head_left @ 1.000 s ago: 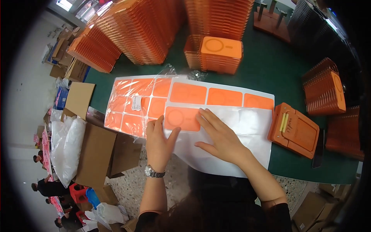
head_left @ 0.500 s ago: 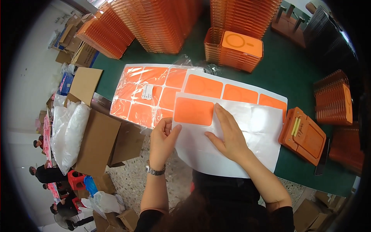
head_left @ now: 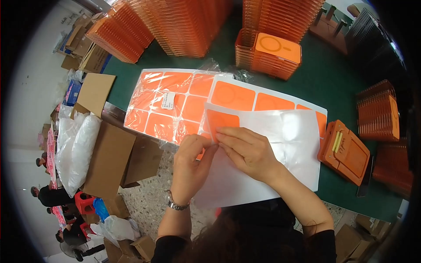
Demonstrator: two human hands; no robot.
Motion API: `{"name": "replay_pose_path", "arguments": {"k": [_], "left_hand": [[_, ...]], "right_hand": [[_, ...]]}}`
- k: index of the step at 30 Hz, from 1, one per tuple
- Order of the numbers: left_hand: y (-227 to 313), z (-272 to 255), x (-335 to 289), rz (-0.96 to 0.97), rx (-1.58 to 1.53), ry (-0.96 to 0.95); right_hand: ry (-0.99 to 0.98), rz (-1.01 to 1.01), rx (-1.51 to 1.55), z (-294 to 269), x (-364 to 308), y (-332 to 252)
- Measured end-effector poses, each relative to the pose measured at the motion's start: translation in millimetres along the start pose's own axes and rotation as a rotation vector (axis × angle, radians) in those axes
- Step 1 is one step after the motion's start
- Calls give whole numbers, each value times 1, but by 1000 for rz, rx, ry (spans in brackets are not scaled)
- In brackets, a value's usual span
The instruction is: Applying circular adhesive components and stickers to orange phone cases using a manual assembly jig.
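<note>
A glossy white sticker sheet [head_left: 289, 136] with one orange sticker [head_left: 224, 118] at its upper left is held over the table's near edge. My left hand [head_left: 191, 163] is closed, thumb and fingers pinching the sheet's left edge by the sticker's lower corner. Against it, my right hand [head_left: 252, 152] pinches at the same corner, its fingertips almost meeting the left ones. The fingers hide whether that sticker corner is lifted. Beneath lies another sheet with several orange stickers [head_left: 232, 95], overlapping a plastic-wrapped pack of orange sticker sheets [head_left: 176, 82].
Tall stacks of orange transparent cases [head_left: 173, 30] stand along the back of the green table [head_left: 337, 94]. An orange fixture block [head_left: 344, 151] sits at the right, near a smaller case stack [head_left: 379, 114]. An open cardboard box [head_left: 109, 158] stands at the left. Several people work beyond it.
My right hand has moved left from the sheet's middle to the sticker's lower corner. My left hand has closed in toward it, and the sheet's left edge now bends.
</note>
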State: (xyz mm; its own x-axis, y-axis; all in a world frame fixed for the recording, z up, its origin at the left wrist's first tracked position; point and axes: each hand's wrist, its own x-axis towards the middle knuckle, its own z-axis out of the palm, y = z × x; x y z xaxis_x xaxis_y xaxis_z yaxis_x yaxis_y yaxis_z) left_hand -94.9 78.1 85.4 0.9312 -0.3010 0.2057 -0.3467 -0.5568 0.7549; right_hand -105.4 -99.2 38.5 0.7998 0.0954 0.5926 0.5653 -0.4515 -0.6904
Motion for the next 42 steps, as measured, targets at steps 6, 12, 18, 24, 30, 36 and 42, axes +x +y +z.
{"name": "replay_pose_path", "arguments": {"k": [6,12,18,24,30,36,42], "left_hand": [[-1,0,2,-38,-58,-29],[-28,-1,4,-463,-399,-59],[-67,-7,18,-162,129,73],[-23,-5,111,207,373,11],[-37,37,220,490,391,-120],[-32,53,242,567,456,-244],[-37,51,258,565,367,-194]], "right_hand": [[123,155,98,0,1,-7],[570,606,787,-59,0,3],[403,366,-81,-247,-7,-29],[-225,707,-747,-349,-21,-39],[-375,825,-872,-329,-55,5],[-389,798,-847,-316,-71,16],[-346,773,-841,-302,-82,15]]}}
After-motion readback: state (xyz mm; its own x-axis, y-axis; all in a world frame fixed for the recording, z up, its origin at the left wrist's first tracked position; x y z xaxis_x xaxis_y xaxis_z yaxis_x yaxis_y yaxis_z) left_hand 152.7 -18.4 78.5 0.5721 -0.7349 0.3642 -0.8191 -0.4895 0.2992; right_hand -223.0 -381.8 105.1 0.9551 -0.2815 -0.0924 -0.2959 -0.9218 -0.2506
